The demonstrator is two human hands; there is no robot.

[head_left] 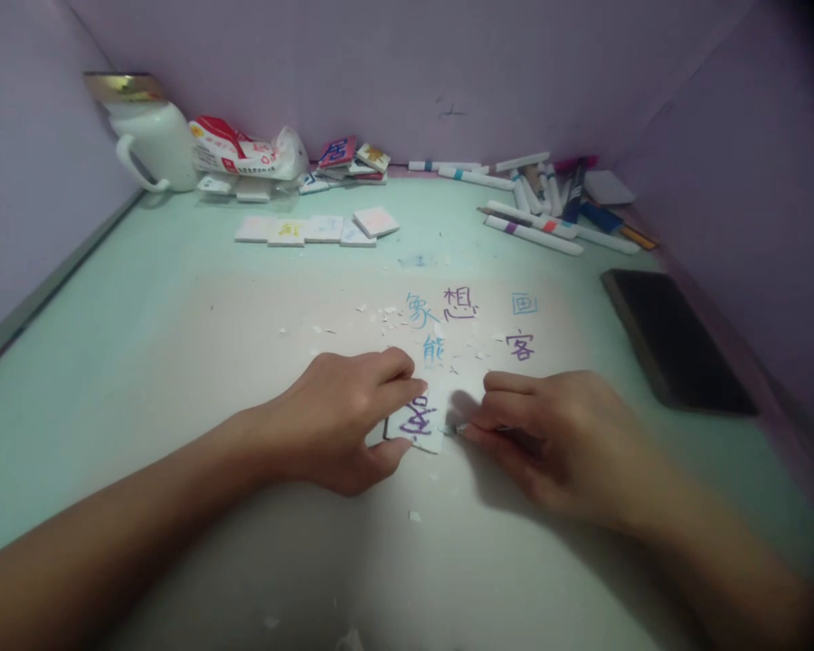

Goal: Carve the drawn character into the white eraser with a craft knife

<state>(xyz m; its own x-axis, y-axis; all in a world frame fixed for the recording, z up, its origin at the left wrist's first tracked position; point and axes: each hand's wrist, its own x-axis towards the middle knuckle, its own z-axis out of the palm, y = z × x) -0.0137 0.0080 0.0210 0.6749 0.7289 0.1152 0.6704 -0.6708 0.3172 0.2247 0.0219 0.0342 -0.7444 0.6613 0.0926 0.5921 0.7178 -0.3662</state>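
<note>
A small square white card (417,423) with a purple character lies on the tabletop (278,551). My left hand (353,411) grips it, fingers at the far edge and thumb at the near edge. Just to its right, my right hand (556,438) is closed in a pinch. Something small and thin (456,430) shows at those fingertips by the card's right edge; its kind cannot be made out. Handwritten characters in blue and purple, such as the purple one (459,304), are beyond both hands. White scraps (390,316) are scattered around them.
Square tiles (288,231) lie in a row at the back, near a stack of tiles (339,152), a plastic package (244,149) and a white mug (159,145). Several markers (533,235) are heaped at back right. A dark phone-like slab (675,339) lies on the right.
</note>
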